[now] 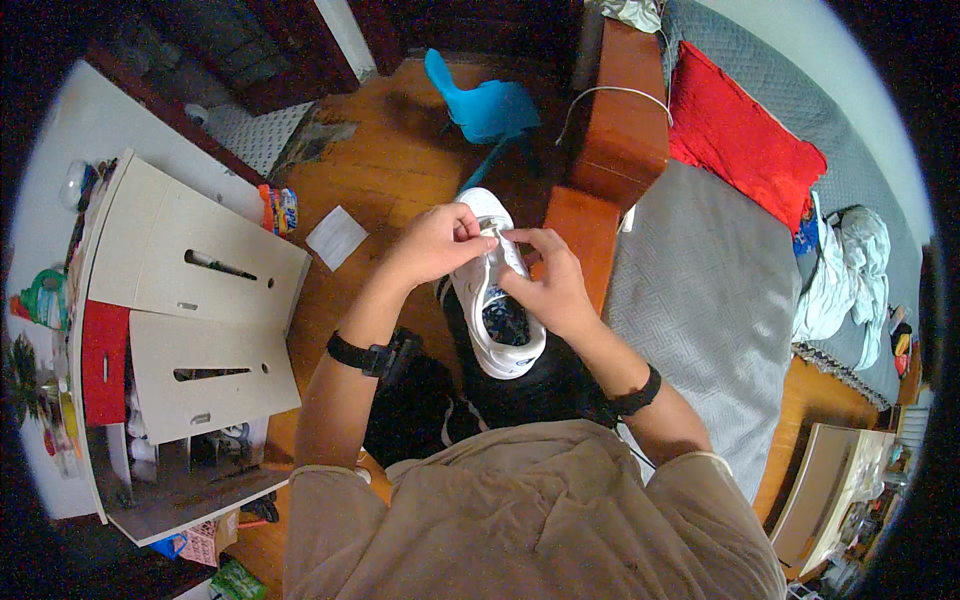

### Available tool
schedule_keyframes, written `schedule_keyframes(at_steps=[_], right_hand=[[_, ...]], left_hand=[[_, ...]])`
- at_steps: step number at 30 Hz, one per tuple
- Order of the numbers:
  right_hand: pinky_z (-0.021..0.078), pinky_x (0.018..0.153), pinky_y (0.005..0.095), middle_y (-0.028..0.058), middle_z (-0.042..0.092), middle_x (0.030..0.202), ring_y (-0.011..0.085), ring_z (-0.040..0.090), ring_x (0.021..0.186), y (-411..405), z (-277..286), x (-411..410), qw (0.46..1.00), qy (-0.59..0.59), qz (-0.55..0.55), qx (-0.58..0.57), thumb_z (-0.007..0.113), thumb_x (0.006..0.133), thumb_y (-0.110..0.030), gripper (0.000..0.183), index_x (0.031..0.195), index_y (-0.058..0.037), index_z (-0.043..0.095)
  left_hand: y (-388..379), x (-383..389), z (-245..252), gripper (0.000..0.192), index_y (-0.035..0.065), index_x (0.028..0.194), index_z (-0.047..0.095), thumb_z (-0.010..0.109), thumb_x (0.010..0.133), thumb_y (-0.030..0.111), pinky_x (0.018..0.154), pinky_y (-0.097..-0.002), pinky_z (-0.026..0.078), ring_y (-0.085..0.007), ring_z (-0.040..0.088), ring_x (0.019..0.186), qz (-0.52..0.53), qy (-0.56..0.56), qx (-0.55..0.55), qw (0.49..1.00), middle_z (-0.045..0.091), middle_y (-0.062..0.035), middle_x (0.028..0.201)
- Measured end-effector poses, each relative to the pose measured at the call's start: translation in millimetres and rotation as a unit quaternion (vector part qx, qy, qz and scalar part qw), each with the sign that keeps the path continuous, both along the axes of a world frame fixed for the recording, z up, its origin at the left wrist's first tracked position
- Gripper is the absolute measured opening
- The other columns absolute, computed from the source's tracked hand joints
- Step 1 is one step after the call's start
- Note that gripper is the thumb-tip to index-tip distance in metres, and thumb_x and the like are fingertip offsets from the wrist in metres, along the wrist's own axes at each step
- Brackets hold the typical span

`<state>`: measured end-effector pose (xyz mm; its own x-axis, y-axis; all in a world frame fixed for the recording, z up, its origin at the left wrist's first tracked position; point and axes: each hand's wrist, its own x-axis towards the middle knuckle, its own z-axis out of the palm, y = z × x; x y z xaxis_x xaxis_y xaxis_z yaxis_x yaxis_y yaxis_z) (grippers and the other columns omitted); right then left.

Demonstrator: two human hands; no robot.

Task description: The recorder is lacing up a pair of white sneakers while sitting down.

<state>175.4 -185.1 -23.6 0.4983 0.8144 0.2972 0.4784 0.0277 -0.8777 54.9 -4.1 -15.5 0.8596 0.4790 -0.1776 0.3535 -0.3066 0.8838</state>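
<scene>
A white sneaker (pixel 510 364) lies over my dark-clothed legs, its toe pointing away from me and its heel near my body. The insole (pixel 504 319) inside it has a dark blue and white pattern. My left hand (pixel 439 247) pinches at the lacing area near the front of the opening, thumb and forefinger close together. On the other side, my right hand (pixel 551 277) holds the sneaker's edge, with its thumb by the opening and its forefinger by the eyelets. Fingers partly hide the tongue and any lace there. Each forearm wears a black band.
A blue plastic chair (pixel 491 109) stands ahead on the wooden floor (pixel 375 150). To the left are a white cabinet (pixel 202 240) and a paper sheet (pixel 337 238). A grey-covered bed (pixel 697 300) with a red pillow (pixel 739 139) and a wooden bed frame (pixel 626 112) are on the right.
</scene>
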Motion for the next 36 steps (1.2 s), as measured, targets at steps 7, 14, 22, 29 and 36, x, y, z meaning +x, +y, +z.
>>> schedule_keyframes(at_steps=[7, 14, 22, 29, 36], right_hand=[[0.0553, 0.085, 0.0439, 0.0211, 0.062, 0.109, 0.0362, 0.063, 0.102, -1, 8, -2, 0.999, -0.006, 0.005, -0.031, 0.076, 0.076, -0.022, 0.053, 0.122, -0.0009, 0.063], [0.0490, 0.101, 0.0479, 0.0266, 0.056, 0.121, 0.0436, 0.056, 0.115, -6, 16, 4, 0.988, -0.116, 0.067, -0.074, 0.074, 0.076, -0.022, 0.071, 0.137, 0.0040, 0.051], [0.0475, 0.103, 0.0468, 0.0301, 0.056, 0.123, 0.0442, 0.056, 0.116, -11, 6, 15, 0.986, -0.082, 0.081, -0.118, 0.073, 0.077, -0.022, 0.074, 0.140, 0.0063, 0.047], [0.0450, 0.106, 0.0438, 0.0290, 0.057, 0.128, 0.0378, 0.056, 0.124, 4, -6, 26, 0.990, 0.011, 0.107, -0.094, 0.075, 0.083, -0.045, 0.082, 0.142, 0.0052, 0.046], [0.0402, 0.106, 0.0346, 0.0115, 0.060, 0.130, 0.0244, 0.056, 0.118, 39, -4, 44, 0.885, 0.443, 0.098, -0.105, 0.052, 0.100, -0.057, 0.068, 0.138, -0.0016, 0.056]], left_hand=[[-3, 16, 13, 0.015, 0.0010, 0.088, 0.071, 0.075, 0.086, 0.016, 0.068, -0.0336, 0.054, -0.0202, 0.067, 0.076, -0.075, 0.013, 0.099, 0.992, 0.070, -0.0110, 0.083], [-3, 6, 6, 0.017, -0.0011, 0.086, 0.070, 0.071, 0.088, 0.016, 0.075, -0.0344, 0.054, -0.0199, 0.067, 0.083, -0.021, -0.011, 0.243, 0.970, 0.070, -0.0115, 0.086], [22, -41, 48, 0.016, 0.0083, 0.109, 0.057, 0.053, 0.105, 0.023, 0.083, -0.0329, 0.055, -0.0202, 0.069, 0.101, 0.108, -0.050, -0.084, 0.989, 0.067, -0.0071, 0.110], [8, -47, 41, 0.019, 0.0057, 0.112, 0.050, 0.046, 0.109, 0.024, 0.088, -0.0382, 0.057, -0.0265, 0.069, 0.101, 0.148, -0.183, -0.209, 0.949, 0.064, -0.0162, 0.109], [-2, -28, 22, 0.015, 0.0064, 0.113, 0.052, 0.052, 0.107, 0.020, 0.088, -0.0407, 0.057, -0.0273, 0.071, 0.099, 0.173, -0.242, -0.250, 0.922, 0.064, -0.0080, 0.094]])
